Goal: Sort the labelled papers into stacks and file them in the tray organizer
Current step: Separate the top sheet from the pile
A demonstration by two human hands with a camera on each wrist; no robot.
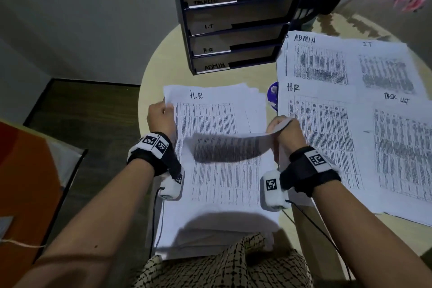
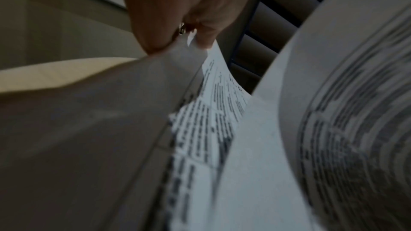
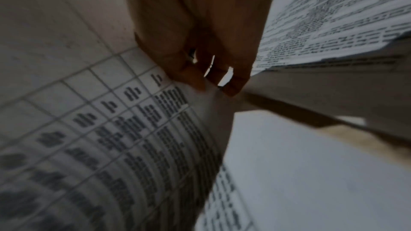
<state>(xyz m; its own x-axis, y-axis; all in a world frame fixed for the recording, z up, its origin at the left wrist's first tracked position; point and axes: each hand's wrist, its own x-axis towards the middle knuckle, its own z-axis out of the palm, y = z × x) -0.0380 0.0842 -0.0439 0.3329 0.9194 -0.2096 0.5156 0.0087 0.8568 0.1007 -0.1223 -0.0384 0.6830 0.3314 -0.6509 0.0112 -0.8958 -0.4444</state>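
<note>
Right hand [image 1: 284, 132]: fingers curled round the edge of one loose sheet [image 1: 224, 149], which is lifted and bowed, printed side down, above the unsorted pile; its label is not readable.
Left hand [image 1: 161, 118]: thumb and fingers pinch the far-left corner of the unsorted pile [image 1: 217, 170], raising that corner off the table.
Unsorted pile: lies directly in front of the tray organizer [image 1: 236, 23], on the person's side of it. Top page reads "H.R". Several sheets fan out beneath it, so many pages remain.
HR stack [image 1: 320, 133]: in front of and to the right of the organizer, just beside the right hand.
ADMIN stack [image 1: 313, 58]: immediately right of the organizer's base.
IT stack [image 1: 383, 70]: farther right of the organizer, beyond the ADMIN stack.
TASK LIST stack [image 1: 404, 147]: right of and nearer than the organizer, beside the HR stack.
Tray organizer: four tiers, labelled from the top a blurred word (probably TASK LIST), I.T, H.R, ADMIN. The tiers look dark and show no paper as far as can be seen.
Table [image 1: 159, 72]: round and pale, carrying all of the above.
Progress, judged: sorting is partly done, four label stacks started. Filing is not begun.
Remaining: place the lifted sheet, clear the pile, then load each stack into its matching tier.
</note>
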